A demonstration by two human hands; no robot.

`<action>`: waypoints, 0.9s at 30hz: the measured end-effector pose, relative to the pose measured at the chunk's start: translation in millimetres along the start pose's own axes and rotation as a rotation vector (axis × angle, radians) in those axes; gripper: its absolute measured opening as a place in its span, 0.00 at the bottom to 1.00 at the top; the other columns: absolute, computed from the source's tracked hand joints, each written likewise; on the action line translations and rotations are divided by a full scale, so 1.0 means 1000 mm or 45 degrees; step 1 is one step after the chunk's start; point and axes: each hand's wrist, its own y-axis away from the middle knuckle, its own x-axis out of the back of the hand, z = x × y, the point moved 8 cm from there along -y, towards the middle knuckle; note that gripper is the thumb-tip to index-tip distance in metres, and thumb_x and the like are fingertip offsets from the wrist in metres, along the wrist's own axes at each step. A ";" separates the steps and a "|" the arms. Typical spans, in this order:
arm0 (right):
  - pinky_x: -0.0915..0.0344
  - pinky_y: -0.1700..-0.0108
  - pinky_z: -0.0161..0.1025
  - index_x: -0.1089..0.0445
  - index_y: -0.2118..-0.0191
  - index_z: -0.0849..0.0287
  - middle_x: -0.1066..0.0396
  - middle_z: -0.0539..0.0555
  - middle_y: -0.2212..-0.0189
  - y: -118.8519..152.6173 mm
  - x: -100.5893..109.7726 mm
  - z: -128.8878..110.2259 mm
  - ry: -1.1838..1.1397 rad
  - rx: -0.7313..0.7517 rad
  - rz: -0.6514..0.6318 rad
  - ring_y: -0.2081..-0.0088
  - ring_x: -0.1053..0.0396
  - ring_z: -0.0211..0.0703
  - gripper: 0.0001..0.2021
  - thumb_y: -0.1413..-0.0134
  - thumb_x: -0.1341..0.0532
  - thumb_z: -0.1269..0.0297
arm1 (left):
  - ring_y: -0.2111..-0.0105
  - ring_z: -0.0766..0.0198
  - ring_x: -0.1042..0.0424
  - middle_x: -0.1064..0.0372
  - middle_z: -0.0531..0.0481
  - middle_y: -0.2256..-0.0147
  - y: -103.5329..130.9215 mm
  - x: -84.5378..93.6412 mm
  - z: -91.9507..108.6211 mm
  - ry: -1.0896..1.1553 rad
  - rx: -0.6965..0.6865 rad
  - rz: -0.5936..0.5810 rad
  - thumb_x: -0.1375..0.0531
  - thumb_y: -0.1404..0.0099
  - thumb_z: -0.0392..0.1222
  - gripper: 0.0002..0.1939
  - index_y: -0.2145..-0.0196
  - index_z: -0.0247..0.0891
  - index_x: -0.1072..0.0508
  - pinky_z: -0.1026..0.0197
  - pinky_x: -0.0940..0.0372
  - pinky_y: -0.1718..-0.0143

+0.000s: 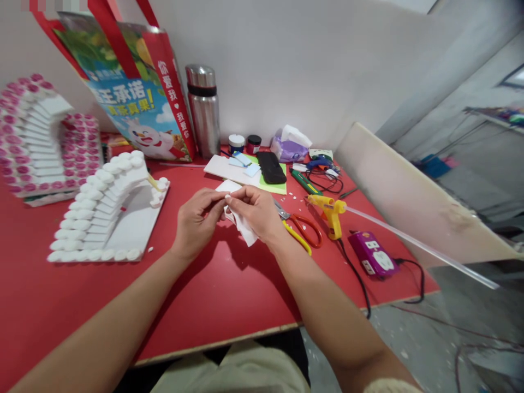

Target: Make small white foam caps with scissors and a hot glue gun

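My left hand and my right hand meet above the middle of the red table, fingertips pinched together. Between them is a thin, crumpled piece of white tissue paper, its loose end hanging under my right fingers. The exact fold at the fingertips is too small to make out. To the left stands a white model staircase edged with round white pieces. Just right of my right hand lie red-handled pliers and a yellow-handled tool, partly hidden by my hand.
A yellow glue gun with a long clear stick rests at right, near a purple box with cords. Behind are a black phone, a tissue pack, a steel flask and a shopping bag. A pink-trimmed model stands far left.
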 end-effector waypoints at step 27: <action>0.41 0.65 0.37 0.34 0.66 0.56 0.28 0.52 0.72 0.018 -0.005 -0.039 1.018 0.545 0.048 0.69 0.33 0.41 0.10 0.32 0.45 0.62 | 0.69 0.64 0.29 0.25 0.47 0.66 0.002 -0.001 0.005 -0.051 -0.029 0.065 0.36 0.34 0.40 0.06 0.61 0.39 0.19 0.62 0.35 0.67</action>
